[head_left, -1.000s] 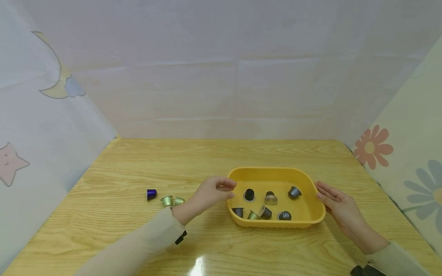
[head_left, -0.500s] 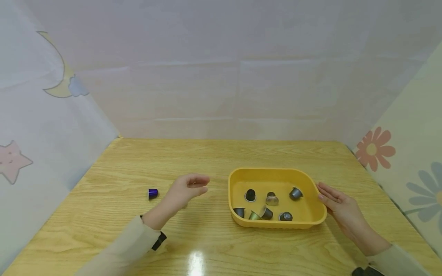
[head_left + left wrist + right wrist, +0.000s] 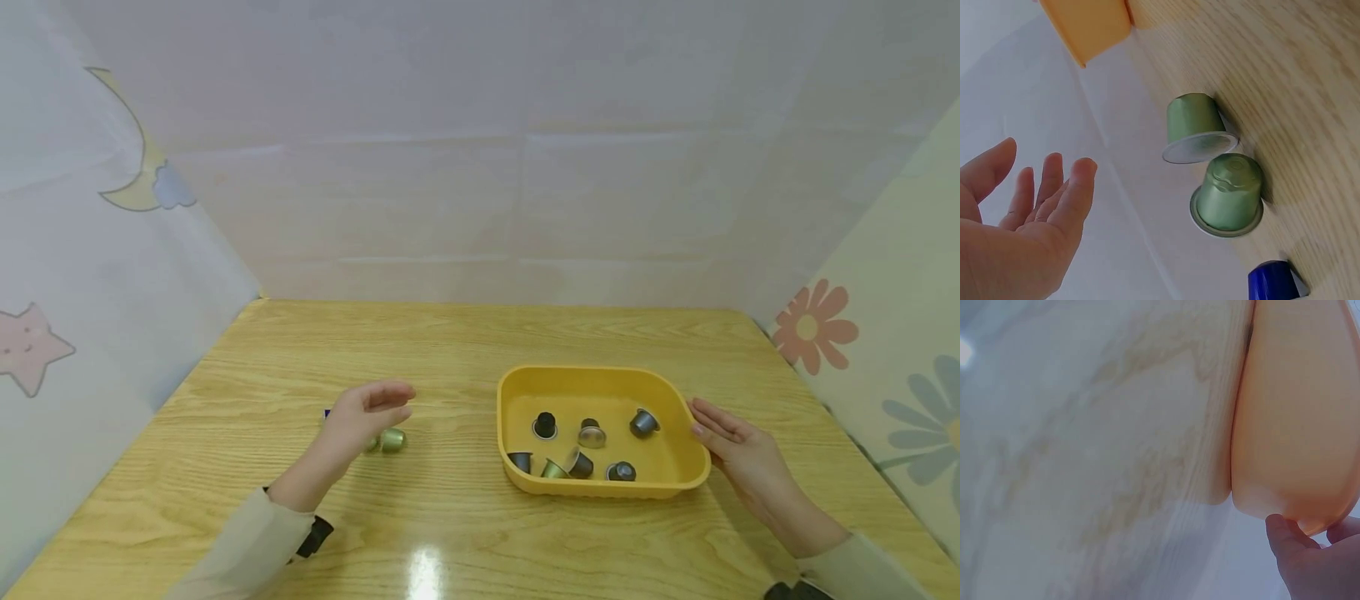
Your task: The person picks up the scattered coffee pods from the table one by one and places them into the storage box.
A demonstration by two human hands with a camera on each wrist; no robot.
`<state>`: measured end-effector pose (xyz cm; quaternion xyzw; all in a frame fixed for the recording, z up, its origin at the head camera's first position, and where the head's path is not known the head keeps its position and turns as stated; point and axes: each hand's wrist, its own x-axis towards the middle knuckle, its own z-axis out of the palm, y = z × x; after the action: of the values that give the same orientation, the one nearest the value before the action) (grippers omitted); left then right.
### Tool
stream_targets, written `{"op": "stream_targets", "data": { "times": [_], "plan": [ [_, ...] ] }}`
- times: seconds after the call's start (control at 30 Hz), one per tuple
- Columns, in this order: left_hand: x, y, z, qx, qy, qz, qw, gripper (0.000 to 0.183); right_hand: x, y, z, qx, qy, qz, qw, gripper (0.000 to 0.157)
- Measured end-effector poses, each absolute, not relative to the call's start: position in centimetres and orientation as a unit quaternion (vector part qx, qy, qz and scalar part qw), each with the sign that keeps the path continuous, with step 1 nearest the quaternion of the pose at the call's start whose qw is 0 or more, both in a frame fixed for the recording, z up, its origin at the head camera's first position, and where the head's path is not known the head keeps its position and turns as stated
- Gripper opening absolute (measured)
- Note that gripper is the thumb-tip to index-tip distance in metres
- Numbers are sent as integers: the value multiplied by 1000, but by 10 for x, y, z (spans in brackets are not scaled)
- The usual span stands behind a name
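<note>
My left hand (image 3: 362, 419) hovers over the table's left part, fingers relaxed and thumb apart, with nothing between them. Close by, two green coffee capsules (image 3: 1232, 194) lie side by side; in the head view the hand partly covers one, while the other green capsule (image 3: 392, 440) shows beside the thumb. A dark blue coffee capsule (image 3: 1272, 281) lies near them, mostly hidden behind the hand in the head view. At the right end of a yellow tray (image 3: 678, 482), my right hand (image 3: 753, 467) rests against the outer wall with extended fingers, its thumb touching near the rim.
Inside the tray lie several dark capsules, such as a grey capsule (image 3: 643, 422) and a black capsule (image 3: 545, 425), plus a green one (image 3: 553, 469). Wood-grain table (image 3: 450, 342) lies between the left hand and the tray. A pale wall covering (image 3: 420, 200) rises behind.
My left hand has moved left from the tray's left rim to the green capsules, now covering most of the blue one. The right hand has stayed at the tray.
</note>
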<state>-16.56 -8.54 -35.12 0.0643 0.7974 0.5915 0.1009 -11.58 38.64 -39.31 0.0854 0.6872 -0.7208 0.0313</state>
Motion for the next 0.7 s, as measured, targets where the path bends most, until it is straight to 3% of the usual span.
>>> {"op": "stream_targets", "data": {
  "times": [0.53,0.6,0.7],
  "plan": [
    [-161,-107,-365,58,838,537,79,39,-115,387,-394,81,691,-718,33,26],
    [-160,-110,-366,64,847,523,75,41,-115,387,-394,81,695,-713,34,34],
    [-160,-115,-369,75,864,493,69,45,-116,388,-394,83,703,-706,36,58]
  ]
}}
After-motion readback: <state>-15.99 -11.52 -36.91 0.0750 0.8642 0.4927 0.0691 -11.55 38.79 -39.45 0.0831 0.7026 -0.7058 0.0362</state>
